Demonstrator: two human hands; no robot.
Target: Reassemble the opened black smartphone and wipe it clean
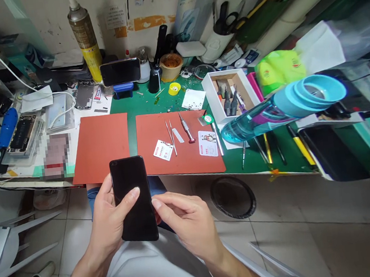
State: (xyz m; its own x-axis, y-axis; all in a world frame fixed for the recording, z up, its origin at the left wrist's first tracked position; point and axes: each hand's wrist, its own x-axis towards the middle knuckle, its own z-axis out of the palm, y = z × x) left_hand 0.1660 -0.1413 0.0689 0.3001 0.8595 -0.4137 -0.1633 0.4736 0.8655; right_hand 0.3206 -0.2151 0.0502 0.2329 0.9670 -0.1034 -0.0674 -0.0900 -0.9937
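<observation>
A black smartphone [134, 214] with a dark screen is held upright over my lap, in front of the bench edge. My left hand [112, 216] grips it from the left, the thumb lying across the screen. At the phone's right edge, my right hand [188, 219] has its thumb and index finger pinched together; whatever may be between the fingertips is too small to make out. Beyond the phone, tweezers [172, 139], a screwdriver [186, 128] and two printed cards [163, 150] [208, 143] lie on the right brown mat [144, 129].
Another brown mat [101, 143] lies left. A blue bottle [268, 112] leans beside a white tool box [209, 98]. Behind stand a spray can [85, 43] and a propped phone [120, 72]. A round bin [232, 197] is on the floor.
</observation>
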